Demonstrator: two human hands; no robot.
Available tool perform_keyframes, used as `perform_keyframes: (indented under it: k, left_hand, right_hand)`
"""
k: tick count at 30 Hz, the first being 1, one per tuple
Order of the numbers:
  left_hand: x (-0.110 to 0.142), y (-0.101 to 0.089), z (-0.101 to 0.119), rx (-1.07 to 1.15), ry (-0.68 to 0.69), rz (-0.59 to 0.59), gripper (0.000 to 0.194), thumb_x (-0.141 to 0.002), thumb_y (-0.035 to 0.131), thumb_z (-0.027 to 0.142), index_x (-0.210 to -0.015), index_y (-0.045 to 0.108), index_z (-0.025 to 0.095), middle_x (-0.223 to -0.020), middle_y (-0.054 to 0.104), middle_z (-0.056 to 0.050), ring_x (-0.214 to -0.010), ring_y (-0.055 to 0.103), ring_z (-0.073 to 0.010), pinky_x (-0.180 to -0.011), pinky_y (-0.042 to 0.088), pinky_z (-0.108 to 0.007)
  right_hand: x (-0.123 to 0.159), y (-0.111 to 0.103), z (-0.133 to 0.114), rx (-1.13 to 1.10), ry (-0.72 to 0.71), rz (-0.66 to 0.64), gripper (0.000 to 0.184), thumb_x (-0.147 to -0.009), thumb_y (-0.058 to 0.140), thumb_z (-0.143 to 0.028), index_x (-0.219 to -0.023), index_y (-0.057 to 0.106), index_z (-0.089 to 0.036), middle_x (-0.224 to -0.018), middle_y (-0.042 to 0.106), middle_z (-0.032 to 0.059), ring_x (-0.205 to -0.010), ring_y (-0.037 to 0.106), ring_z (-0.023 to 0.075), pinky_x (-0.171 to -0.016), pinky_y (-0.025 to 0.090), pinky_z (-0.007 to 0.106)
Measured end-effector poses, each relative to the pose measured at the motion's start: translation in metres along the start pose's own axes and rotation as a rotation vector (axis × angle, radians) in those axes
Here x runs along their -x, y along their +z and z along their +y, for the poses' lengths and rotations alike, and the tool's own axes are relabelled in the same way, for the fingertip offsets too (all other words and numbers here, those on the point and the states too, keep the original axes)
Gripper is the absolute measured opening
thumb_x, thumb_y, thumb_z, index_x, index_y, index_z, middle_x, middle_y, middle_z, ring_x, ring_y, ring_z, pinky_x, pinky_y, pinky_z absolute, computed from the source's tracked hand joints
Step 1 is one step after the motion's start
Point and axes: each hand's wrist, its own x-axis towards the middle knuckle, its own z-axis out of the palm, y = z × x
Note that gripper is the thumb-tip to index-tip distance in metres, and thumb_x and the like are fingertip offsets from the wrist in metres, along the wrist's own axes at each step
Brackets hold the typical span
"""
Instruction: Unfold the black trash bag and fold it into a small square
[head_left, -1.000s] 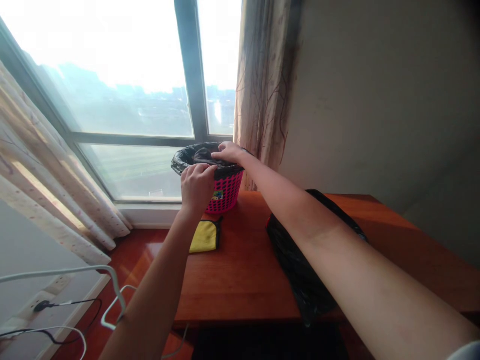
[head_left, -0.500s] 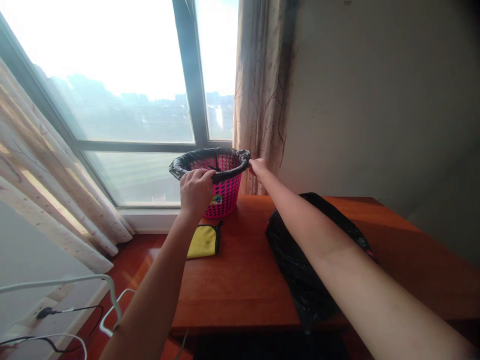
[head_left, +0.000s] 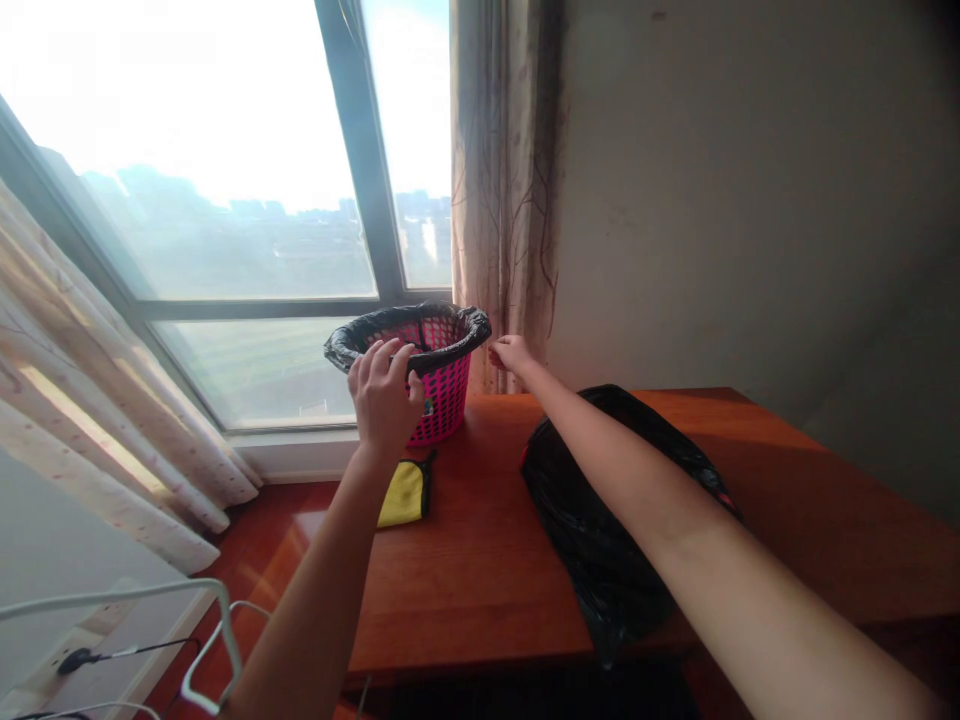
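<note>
A pink perforated plastic basket (head_left: 450, 405) stands on the table's far left part. A black trash bag (head_left: 341, 345) is folded over its rim, while the basket's inner wall still shows pink. My left hand (head_left: 382, 390) is at the near side of the rim, fingers spread and slightly bent; whether the fingertips touch the bag cannot be told. Just right of the basket, a small gap away from the rim, is my right hand (head_left: 512, 354), its fingers curled together with nothing visible in them. A yellow cloth with dark edging (head_left: 403, 495) lies before the basket, partly behind my left forearm.
Another black plastic bag (head_left: 592, 540) lies spread on the wooden table (head_left: 480, 580), partly under my right forearm and hanging over the front edge. Behind the basket are a window (head_left: 255, 250) and curtain (head_left: 506, 200). A white metal rail (head_left: 135, 592) and plugged-in cable (head_left: 75, 660) are lower left.
My left hand has loosened its grip on the bagged rim, fingers now spread. My right hand has come off the rim to the right. The view has shifted slightly.
</note>
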Motion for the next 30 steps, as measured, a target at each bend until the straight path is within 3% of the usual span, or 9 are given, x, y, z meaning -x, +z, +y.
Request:
perform_keyframes:
  k: [2, 5, 8, 11, 16, 19, 23, 27, 30]
  left_hand:
    - [0.008, -0.002, 0.009, 0.050, 0.002, 0.041, 0.037, -0.089, 0.050, 0.021, -0.124, 0.061, 0.020, -0.137, 0.056, -0.011, -0.133, 0.044, -0.0278, -0.114, 0.028, -0.045]
    - [0.026, -0.003, 0.025, 0.154, 0.023, 0.007, 0.035, -0.089, 0.049, 0.020, -0.121, 0.062, 0.022, -0.132, 0.059, -0.010, -0.128, 0.048, -0.0266, -0.111, 0.034, -0.044]
    - [0.046, 0.005, 0.037, 0.233, 0.004, -0.071, 0.036, -0.089, 0.049, 0.019, -0.122, 0.061, 0.022, -0.128, 0.060, -0.011, -0.123, 0.051, -0.0270, -0.109, 0.038, -0.043]
    - [0.068, 0.025, 0.046, 0.276, -0.129, -0.182, 0.040, -0.087, 0.050, 0.020, -0.126, 0.058, 0.019, -0.124, 0.062, -0.013, -0.117, 0.056, -0.0291, -0.104, 0.043, -0.044]
    - [0.105, 0.063, 0.073, 0.378, -0.238, -0.513, 0.056, -0.087, 0.056, 0.033, -0.137, 0.047, 0.010, -0.130, 0.059, -0.021, -0.122, 0.054, -0.0358, -0.104, 0.041, -0.052]
    - [0.123, 0.076, 0.093, 0.508, -0.352, -0.596, 0.055, -0.087, 0.058, 0.043, -0.133, 0.052, 0.013, -0.127, 0.061, -0.020, -0.119, 0.057, -0.0360, -0.103, 0.041, -0.052]
    - [0.138, 0.086, 0.105, 0.809, -0.531, -0.637, 0.042, -0.087, 0.058, 0.047, -0.118, 0.063, 0.019, -0.112, 0.070, -0.013, -0.101, 0.067, -0.0291, -0.091, 0.049, -0.041]
    - [0.148, 0.086, 0.103, 0.991, -0.591, -0.648, 0.038, -0.085, 0.061, 0.048, -0.110, 0.067, 0.020, -0.105, 0.073, -0.010, -0.098, 0.068, -0.0270, -0.085, 0.051, -0.035]
    - [0.153, 0.083, 0.103, 0.979, -0.584, -0.644, 0.036, -0.084, 0.063, 0.046, -0.109, 0.068, 0.021, -0.097, 0.073, -0.007, -0.092, 0.068, -0.0259, -0.085, 0.051, -0.035]
  right_hand:
    - [0.012, -0.018, 0.005, 0.114, -0.020, -0.007, 0.020, -0.093, 0.060, -0.030, -0.102, 0.066, -0.013, -0.095, 0.069, 0.0053, -0.082, 0.066, 0.0161, -0.075, 0.056, 0.034]
    - [0.042, -0.063, 0.016, 0.244, -0.068, -0.009, 0.009, -0.086, 0.061, -0.018, -0.082, 0.070, -0.016, -0.075, 0.071, 0.0028, -0.075, 0.066, 0.0171, -0.076, 0.053, 0.031]
    - [0.084, -0.124, 0.034, 0.385, -0.161, 0.067, 0.009, -0.078, 0.064, -0.018, -0.080, 0.072, -0.021, -0.087, 0.074, 0.0035, -0.090, 0.066, 0.0214, -0.090, 0.047, 0.035]
    - [0.131, -0.187, 0.062, 0.663, -0.296, 0.227, 0.020, -0.083, 0.055, -0.028, -0.089, 0.073, -0.023, -0.095, 0.075, 0.0044, -0.090, 0.067, 0.0220, -0.087, 0.048, 0.036]
    - [0.210, -0.257, 0.130, 0.588, 0.070, 0.446, 0.034, -0.079, 0.056, -0.048, -0.097, 0.070, -0.022, -0.094, 0.075, 0.0092, -0.085, 0.071, 0.0259, -0.079, 0.053, 0.040]
    - [0.249, -0.270, 0.169, 0.480, 0.267, 0.543, 0.045, -0.073, 0.060, -0.055, -0.102, 0.068, -0.021, -0.094, 0.075, 0.0112, -0.085, 0.071, 0.0307, -0.078, 0.054, 0.044]
    - [0.279, -0.260, 0.204, 0.268, 0.294, 0.641, 0.044, -0.072, 0.062, -0.059, -0.099, 0.069, -0.025, -0.101, 0.074, 0.0114, -0.097, 0.070, 0.0340, -0.082, 0.054, 0.046]
    - [0.291, -0.238, 0.219, 0.110, 0.306, 0.858, 0.045, -0.075, 0.057, -0.060, -0.094, 0.071, -0.021, -0.103, 0.074, 0.0124, -0.098, 0.069, 0.0342, -0.077, 0.056, 0.042]
    - [0.297, -0.223, 0.218, 0.194, 0.313, 0.884, 0.049, -0.079, 0.051, -0.062, -0.094, 0.071, -0.020, -0.105, 0.073, 0.0140, -0.103, 0.066, 0.0367, -0.086, 0.052, 0.046]
